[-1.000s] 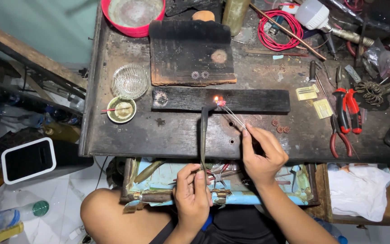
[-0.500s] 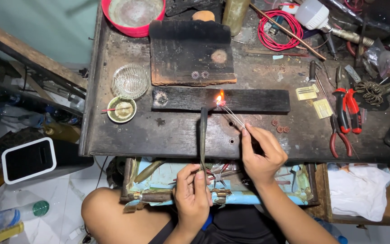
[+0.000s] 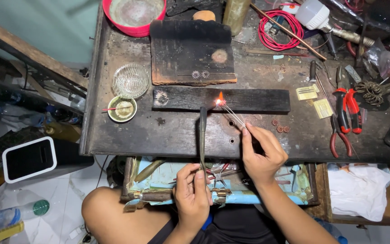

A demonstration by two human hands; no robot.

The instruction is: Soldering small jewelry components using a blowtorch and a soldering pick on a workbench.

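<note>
My left hand (image 3: 192, 192) grips a long dark blowpipe (image 3: 202, 131) whose tip points toward a small orange flame (image 3: 220, 96) on a charred wooden block (image 3: 249, 99). My right hand (image 3: 260, 151) pinches thin metal tweezers (image 3: 233, 115) whose tips reach into the flame on a tiny glowing piece. Two small round filigree pieces (image 3: 200, 74) lie on a larger burnt board (image 3: 190, 52) behind. Several small reddish rings (image 3: 280, 126) lie on the bench beside my right hand.
A glass dish (image 3: 131, 80) and a small green bowl (image 3: 122, 108) sit at left, a red basin (image 3: 134, 13) at the back. Red-handled pliers (image 3: 346, 108), coiled red wire (image 3: 278, 29) and a white bulb (image 3: 312, 13) crowd the right. An open drawer (image 3: 159, 180) holds tools.
The flame at the tweezer tips has grown from a small red glow to a taller orange flame. Both hands stay in nearly the same place.
</note>
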